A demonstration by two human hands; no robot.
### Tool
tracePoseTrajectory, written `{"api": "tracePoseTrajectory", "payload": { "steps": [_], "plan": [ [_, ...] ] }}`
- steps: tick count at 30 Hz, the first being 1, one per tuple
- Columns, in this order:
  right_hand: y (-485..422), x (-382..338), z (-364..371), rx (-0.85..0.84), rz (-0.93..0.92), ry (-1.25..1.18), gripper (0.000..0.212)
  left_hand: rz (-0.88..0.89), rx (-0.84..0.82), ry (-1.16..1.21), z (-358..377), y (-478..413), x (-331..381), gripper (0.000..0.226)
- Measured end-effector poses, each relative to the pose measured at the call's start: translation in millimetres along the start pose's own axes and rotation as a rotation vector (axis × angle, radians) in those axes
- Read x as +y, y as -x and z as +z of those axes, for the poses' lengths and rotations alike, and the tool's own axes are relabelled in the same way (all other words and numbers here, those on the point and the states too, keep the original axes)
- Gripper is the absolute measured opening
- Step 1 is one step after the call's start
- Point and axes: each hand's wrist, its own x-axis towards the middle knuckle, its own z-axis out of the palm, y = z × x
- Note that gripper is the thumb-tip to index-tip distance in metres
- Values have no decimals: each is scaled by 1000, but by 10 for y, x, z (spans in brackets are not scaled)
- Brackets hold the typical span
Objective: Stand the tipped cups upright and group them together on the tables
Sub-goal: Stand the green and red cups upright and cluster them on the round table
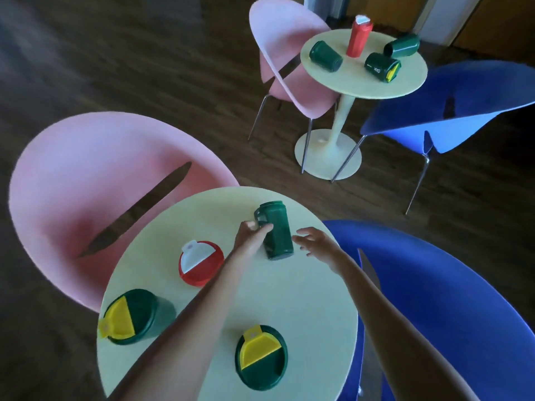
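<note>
On the near round table point(304, 319) a green handled cup point(276, 231) lies on its side at the far edge. My left hand point(251, 233) grips it at the handle. My right hand point(315, 241) hovers open just right of it, not touching. Three lidded cups stand upright on this table: a red one point(200, 263), a green one with a yellow flap point(136, 315) at the left, another green one point(261, 357) at the front. On the far table point(405, 82) a red cup point(358, 36) stands and three green cups point(325, 57) point(382, 67) point(402, 46) lie tipped.
A pink chair point(81, 183) sits left of the near table and a blue chair point(448, 299) right of it. Another pink chair point(283, 53) and blue chair point(463, 105) flank the far table. Dark wooden floor point(144, 53) lies between the tables.
</note>
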Motion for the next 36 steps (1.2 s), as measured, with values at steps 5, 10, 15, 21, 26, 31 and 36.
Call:
{"api": "tracePoseTrajectory", "payload": {
  "steps": [5,10,15,21,26,31,36],
  "plan": [
    [-325,-96,-89,-98,25,-76,45,-116,-78,100,30,-242,-26,11],
    [-470,-183,-86,-182,42,-161,39,-184,-143,199,58,-341,-66,10],
    [-394,-186,-145,-154,-36,-307,38,-66,-145,243,89,-275,13,28],
    [-53,-338,-400,-78,-308,-315,37,218,-135,239,34,-98,162,60],
    [166,-143,-327,50,-381,-262,54,394,-248,338,62,27,-25,61],
    [317,219,-121,175,-427,-171,58,421,-233,239,131,84,-335,62],
    [378,389,40,203,-386,-185,57,404,-245,189,148,135,-529,63]
  ]
}}
